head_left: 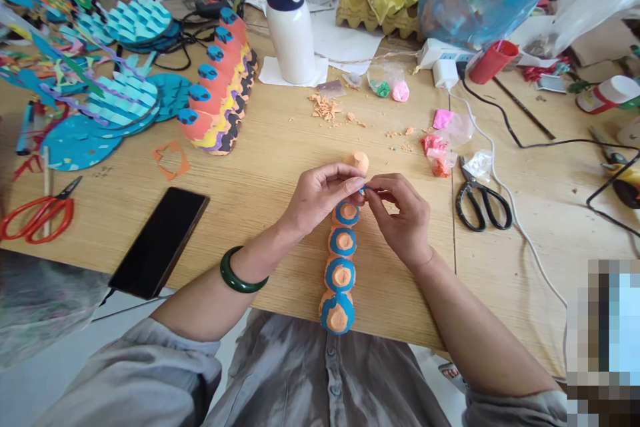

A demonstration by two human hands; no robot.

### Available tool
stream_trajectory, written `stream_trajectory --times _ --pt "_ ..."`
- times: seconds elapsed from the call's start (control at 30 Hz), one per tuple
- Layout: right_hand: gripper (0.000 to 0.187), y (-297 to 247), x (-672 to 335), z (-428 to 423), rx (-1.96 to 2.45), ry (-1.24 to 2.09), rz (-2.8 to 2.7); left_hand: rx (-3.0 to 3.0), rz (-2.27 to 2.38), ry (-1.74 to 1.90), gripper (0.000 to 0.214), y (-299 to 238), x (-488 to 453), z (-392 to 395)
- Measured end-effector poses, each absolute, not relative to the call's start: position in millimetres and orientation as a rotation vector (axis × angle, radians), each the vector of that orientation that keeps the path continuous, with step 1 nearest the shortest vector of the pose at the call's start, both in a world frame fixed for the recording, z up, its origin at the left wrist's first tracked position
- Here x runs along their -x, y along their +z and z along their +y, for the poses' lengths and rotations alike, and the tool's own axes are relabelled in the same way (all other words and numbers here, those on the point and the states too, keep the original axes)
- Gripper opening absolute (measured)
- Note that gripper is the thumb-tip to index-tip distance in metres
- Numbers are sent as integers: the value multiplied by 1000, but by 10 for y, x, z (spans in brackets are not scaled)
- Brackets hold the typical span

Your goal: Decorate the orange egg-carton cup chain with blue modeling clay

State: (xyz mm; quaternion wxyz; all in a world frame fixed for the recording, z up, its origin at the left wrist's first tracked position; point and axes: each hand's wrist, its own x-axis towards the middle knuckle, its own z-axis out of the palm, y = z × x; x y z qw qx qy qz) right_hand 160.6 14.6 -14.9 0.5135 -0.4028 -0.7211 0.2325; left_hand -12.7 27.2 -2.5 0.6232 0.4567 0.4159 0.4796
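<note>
An orange egg-carton strip (331,291) runs away from me on the table, its bumps ringed with blue clay (330,275) around orange centres. Over its far part, my left hand (325,199) and my right hand (401,217) meet with fingers closed. Between their fingertips is a small bit of blue modelling clay (363,191). Both hands pinch it; its full shape is hidden by the fingers. Just beyond them shows the strip's farthest orange bump (358,161), which has no blue ring. My fingers cover the part of the strip between.
Black-handled scissors (483,203) lie to the right, near bagged pink clay (442,119). On the left are a phone (159,240), red scissors (43,217) and a painted carton caterpillar (220,90). A white bottle (290,27) stands behind. Cables (493,147) cross the right side.
</note>
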Motion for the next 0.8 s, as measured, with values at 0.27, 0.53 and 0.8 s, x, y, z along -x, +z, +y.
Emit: stream_trajectory --times 0.27,0.53,0.8 --pt "15 -128 -1591 182 1035 1077 -1452 -1101 1048 1206 29 -67 140 315" --pt "24 -362 -1685 364 1197 1100 -1107 -704 1080 1292 13 -12 262 483" --pt "30 -424 -1578 294 1104 1372 -967 -1159 1365 908 41 -119 307 462"
